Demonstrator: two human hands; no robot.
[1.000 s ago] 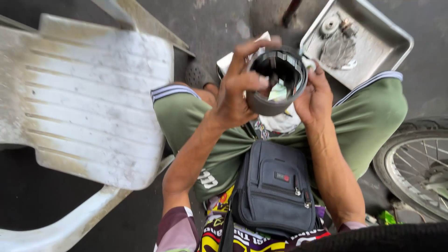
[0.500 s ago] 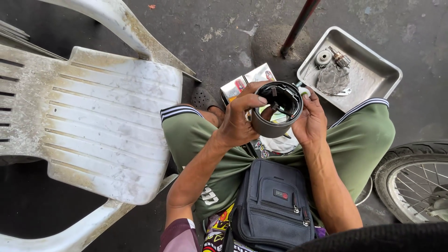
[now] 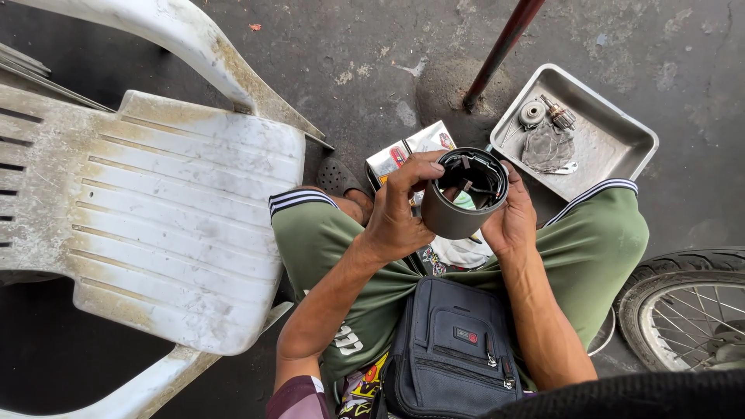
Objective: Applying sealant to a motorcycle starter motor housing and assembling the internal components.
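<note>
Both hands clasped a dark grey cylindrical metal housing (image 3: 463,198) above the lap, left hand (image 3: 400,213) wrapping its side, right hand (image 3: 512,221) cupping the far side. Beyond sat a steel tray (image 3: 613,147); left, a dirty white plastic chair (image 3: 147,209).

This looks like an informal roadside or backyard repair spot for motorbikes, worked on the ground. The floor (image 3: 667,39) is rough, stained concrete with patches and grime. A spoked wheel with its tyre (image 3: 687,306) stands at the right edge. A dented metal tray (image 3: 613,147) lies on the floor holding small greasy machine parts (image 3: 545,116) and a dirty rag (image 3: 547,147). A weathered, dirt-streaked white plastic chair (image 3: 155,209) stands alongside, and a reddish metal pole (image 3: 500,50) rises from a concrete footing. The person sits low, knees spread, over the work.
</note>
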